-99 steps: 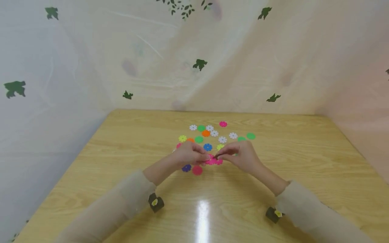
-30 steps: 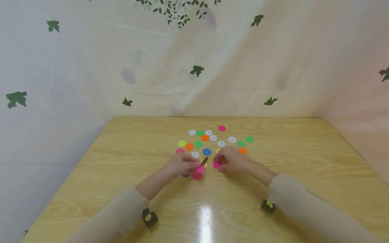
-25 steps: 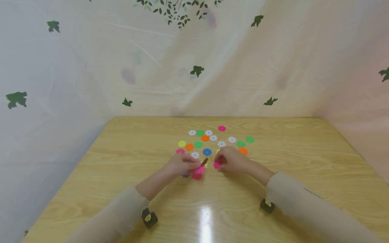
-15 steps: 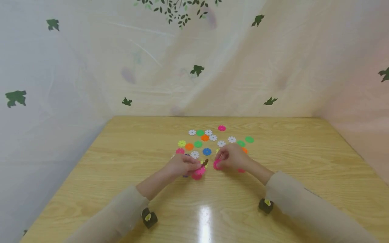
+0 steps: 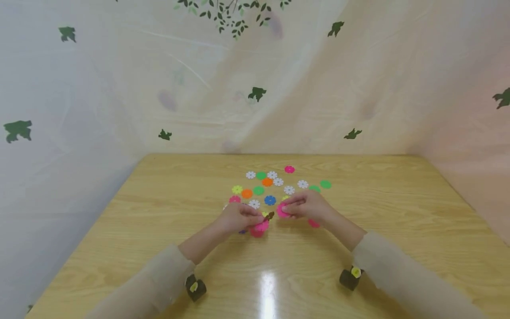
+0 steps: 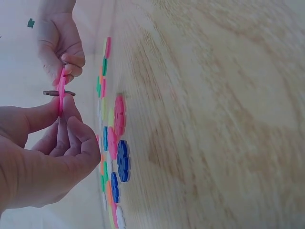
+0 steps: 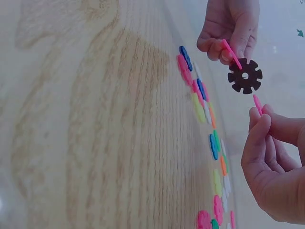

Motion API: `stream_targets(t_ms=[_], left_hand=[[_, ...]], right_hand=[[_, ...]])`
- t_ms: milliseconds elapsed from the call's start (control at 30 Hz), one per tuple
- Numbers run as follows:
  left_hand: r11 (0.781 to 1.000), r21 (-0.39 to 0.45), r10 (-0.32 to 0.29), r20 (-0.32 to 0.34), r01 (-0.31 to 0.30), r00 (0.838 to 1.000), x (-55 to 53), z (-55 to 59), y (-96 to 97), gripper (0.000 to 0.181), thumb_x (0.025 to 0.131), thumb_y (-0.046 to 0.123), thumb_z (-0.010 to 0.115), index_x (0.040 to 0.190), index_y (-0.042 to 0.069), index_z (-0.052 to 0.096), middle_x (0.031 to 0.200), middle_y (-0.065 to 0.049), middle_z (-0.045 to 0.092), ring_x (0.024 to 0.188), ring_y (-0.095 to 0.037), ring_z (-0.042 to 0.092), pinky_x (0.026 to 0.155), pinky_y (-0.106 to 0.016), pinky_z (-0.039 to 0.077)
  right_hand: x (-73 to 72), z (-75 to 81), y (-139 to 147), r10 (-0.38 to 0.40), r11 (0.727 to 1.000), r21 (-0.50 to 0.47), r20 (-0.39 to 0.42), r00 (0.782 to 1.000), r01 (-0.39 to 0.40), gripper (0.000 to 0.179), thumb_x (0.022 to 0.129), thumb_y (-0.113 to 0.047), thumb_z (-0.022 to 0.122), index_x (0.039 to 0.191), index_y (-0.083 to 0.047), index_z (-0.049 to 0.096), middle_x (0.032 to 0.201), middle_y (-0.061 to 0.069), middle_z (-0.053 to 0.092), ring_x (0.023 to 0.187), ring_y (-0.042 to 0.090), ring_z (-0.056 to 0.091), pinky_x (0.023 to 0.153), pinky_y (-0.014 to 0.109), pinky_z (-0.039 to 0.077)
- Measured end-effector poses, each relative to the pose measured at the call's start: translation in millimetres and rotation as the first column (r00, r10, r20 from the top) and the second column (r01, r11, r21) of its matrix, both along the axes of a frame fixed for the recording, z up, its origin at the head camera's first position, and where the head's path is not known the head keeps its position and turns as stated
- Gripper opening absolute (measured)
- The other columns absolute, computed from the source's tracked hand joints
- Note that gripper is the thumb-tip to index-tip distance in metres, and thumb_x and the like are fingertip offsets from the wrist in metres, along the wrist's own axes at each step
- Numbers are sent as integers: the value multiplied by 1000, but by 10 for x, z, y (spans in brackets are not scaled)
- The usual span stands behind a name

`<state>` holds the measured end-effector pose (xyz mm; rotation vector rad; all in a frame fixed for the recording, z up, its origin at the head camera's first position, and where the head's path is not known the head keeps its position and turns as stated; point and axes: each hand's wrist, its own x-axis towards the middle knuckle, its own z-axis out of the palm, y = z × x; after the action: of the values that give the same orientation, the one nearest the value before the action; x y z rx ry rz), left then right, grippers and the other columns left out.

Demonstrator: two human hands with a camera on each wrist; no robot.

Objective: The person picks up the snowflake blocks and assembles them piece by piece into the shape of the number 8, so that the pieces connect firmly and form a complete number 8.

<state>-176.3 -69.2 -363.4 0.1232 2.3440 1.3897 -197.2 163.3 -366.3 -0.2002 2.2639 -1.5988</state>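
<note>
Above the near part of the scattered notched discs (image 5: 270, 200), a pink notched disc (image 5: 261, 225) is held in the left hand (image 5: 237, 219), with a brown notched disc (image 5: 269, 216) slotted crosswise into its edge. The left grip is pinched on the pink piece. Just to the right, a second pink disc (image 5: 283, 210) is pinched by its right side in the right hand (image 5: 312, 207); a narrow gap to the brown piece is seen from the right wrist.

The discs are judged to be thin, light, fairly stiff plastic, smooth enough to slip or twist if gripped loosely. Each is best pinched across its flat faces near the rim, with the slot to be used left uncovered. Excess sideways force could spread a slot or pop the joint apart.

The tabletop (image 5: 179, 186) is wood-grained and glossy, with a bright reflection (image 5: 268, 294) at the near side; flat discs could slide on it and be awkward to lift. The left, far and right sides are enclosed by pale fabric (image 5: 199, 66), printed with dark green birds (image 5: 256, 93) and a leafy sprig (image 5: 235, 17).
</note>
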Motion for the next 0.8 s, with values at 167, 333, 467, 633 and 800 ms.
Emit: stream_targets(t_ms=[167,333,467,633,800], left_hand=[[1000,-10,-14,-10,13,1000,12,33,7,20,86,21,71,101,7,74,92,-5,74,77,-11,65,72,-26,56],[1000,-16,-19,-14,19,1000,12,45,14,20,84,21,73,98,7,74,92,-5,74,81,-12,64,73,-25,54],[999,-31,-12,-10,12,1000,20,43,16,19,84,21,74,97,7,74,93,-4,74,83,-13,64,75,-26,54],[999,-50,-7,-2,7,1000,27,52,23,17,84,20,73,97,9,74,93,-4,73,84,-14,63,74,-26,54],[998,-63,-4,-9,3,1000,35,80,55,15,84,20,73,94,9,74,92,-4,73,87,-15,60,75,-27,50]], right_hand=[[39,23,-37,-40,999,-22,19,999,40,32,83,-11,74,107,9,66,87,10,76,71,11,70,74,35,61],[66,47,-66,-53,998,-23,25,998,53,32,82,-11,75,106,9,67,87,10,76,71,11,71,73,34,61],[82,46,-72,-46,999,-22,31,998,47,31,83,-10,74,106,10,66,85,8,76,69,9,69,72,33,61],[95,41,-86,-43,998,-39,49,998,45,30,83,-8,73,106,11,66,86,9,76,69,8,70,72,33,61],[112,33,-113,-37,998,-47,50,998,40,30,83,-7,72,105,12,66,87,11,76,69,8,70,72,32,61]])
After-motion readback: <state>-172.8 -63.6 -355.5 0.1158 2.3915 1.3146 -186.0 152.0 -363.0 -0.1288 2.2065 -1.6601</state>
